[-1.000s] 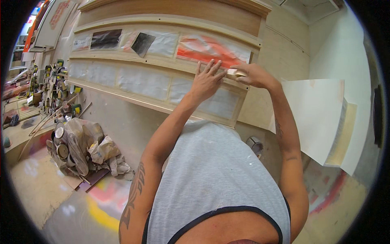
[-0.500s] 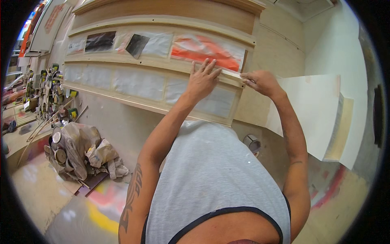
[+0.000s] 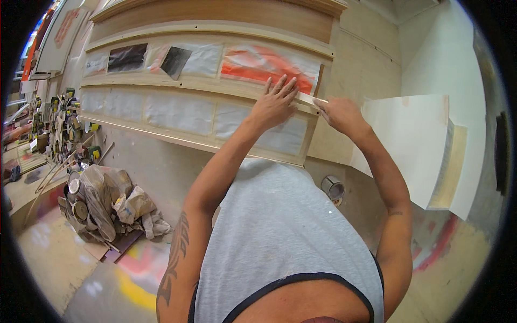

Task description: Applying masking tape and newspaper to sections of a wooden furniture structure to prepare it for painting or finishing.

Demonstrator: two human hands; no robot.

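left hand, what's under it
The left hand is over the rail and lower edge of the red sheet; whatever its palm and fingers cover cannot be seen.

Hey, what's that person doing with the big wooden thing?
The person's left hand lies with fingers spread on the wooden frame, over the lower edge of the orange-and-white sheet. The right hand has its fingertips bunched at the rail's right end; what they may hold is too small to tell. Pale sheets cover the lower panels.
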